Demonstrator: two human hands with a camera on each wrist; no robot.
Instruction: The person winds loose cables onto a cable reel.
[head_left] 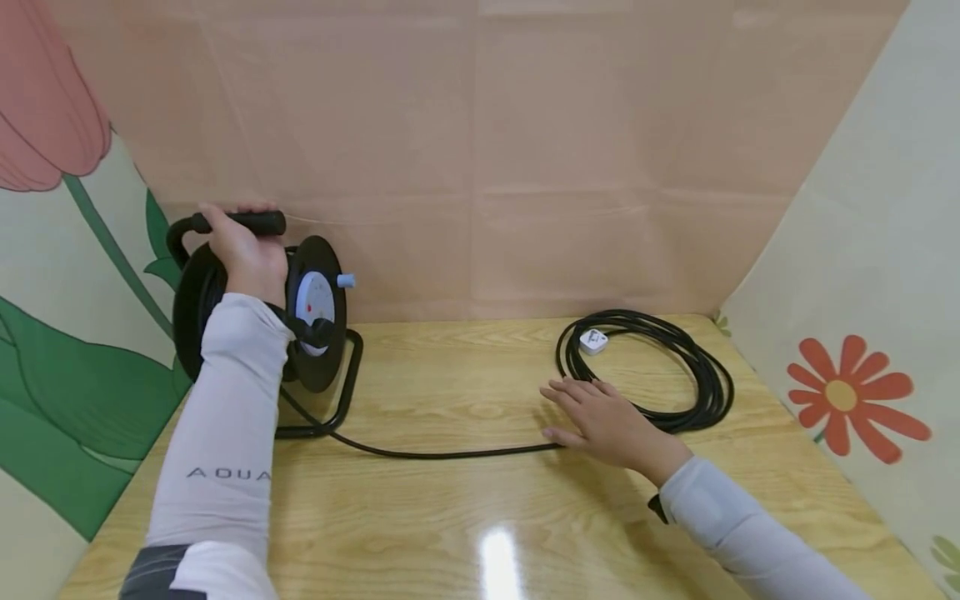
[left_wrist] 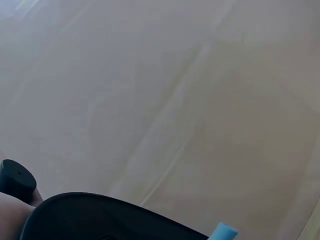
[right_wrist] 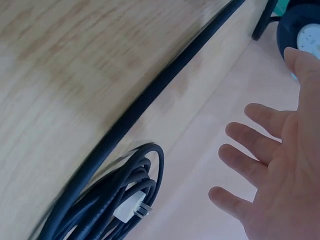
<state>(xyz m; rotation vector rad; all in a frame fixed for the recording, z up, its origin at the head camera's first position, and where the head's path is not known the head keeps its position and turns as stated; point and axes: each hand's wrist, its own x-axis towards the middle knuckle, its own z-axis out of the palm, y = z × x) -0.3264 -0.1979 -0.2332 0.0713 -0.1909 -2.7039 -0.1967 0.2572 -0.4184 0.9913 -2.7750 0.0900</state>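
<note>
My left hand [head_left: 251, 254] grips the black handle [head_left: 258, 222] on top of a cable reel [head_left: 326, 250] at the table's left. The reel's pale blue socket face [head_left: 315, 300] carries a black plug, and a light blue knob [head_left: 345, 281] juts from its side disc. From the reel a black cable [head_left: 450, 456] runs right along the tabletop to a coil of cable [head_left: 708, 392]. A white plug [head_left: 592, 341] lies inside the coil's left edge. Over the cable, just left of the coil, hovers my right hand [head_left: 611, 425], fingers spread and holding nothing.
The wooden table [head_left: 450, 517] meets a pinkish covered wall [head_left: 480, 167] at the back. Flower-painted panels [head_left: 885, 292] rise along both sides. The reel stands on a black tube frame [head_left: 348, 383] close to the left panel.
</note>
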